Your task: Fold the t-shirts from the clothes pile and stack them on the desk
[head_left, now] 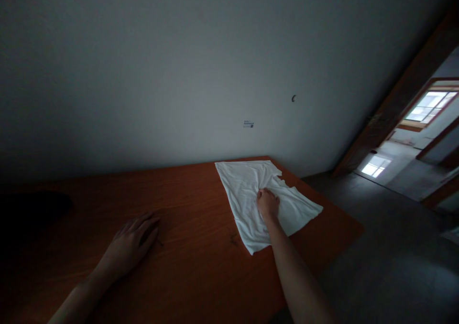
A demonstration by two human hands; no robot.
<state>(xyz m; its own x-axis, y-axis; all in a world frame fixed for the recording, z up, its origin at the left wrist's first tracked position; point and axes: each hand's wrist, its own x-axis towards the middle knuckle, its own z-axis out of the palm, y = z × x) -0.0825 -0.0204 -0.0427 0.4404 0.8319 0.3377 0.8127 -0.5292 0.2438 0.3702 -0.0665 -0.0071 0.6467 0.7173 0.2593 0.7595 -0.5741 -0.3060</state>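
A white cloth (pixel 247 214) lies spread on the right part of a reddish-brown wooden table (pixel 186 204). Its surface is wrinkled, and its right side has an uneven outline. My right hand (pixel 268 202) is closed on the middle of the cloth, with creases running out from the fingers. To the left, my left hand (pixel 134 240) rests on the bare tabletop with its fingers stretched out, well apart from the cloth and holding nothing.
Behind the table rises a pale wall (pixel 179 75) with a small printed label (pixel 248 124) and a dark hole or hook (pixel 293 98). A dark object (pixel 36 209) sits at the table's left end. On the right are grey floor (pixel 380 247) and a doorway with a wooden frame (pixel 387 113).
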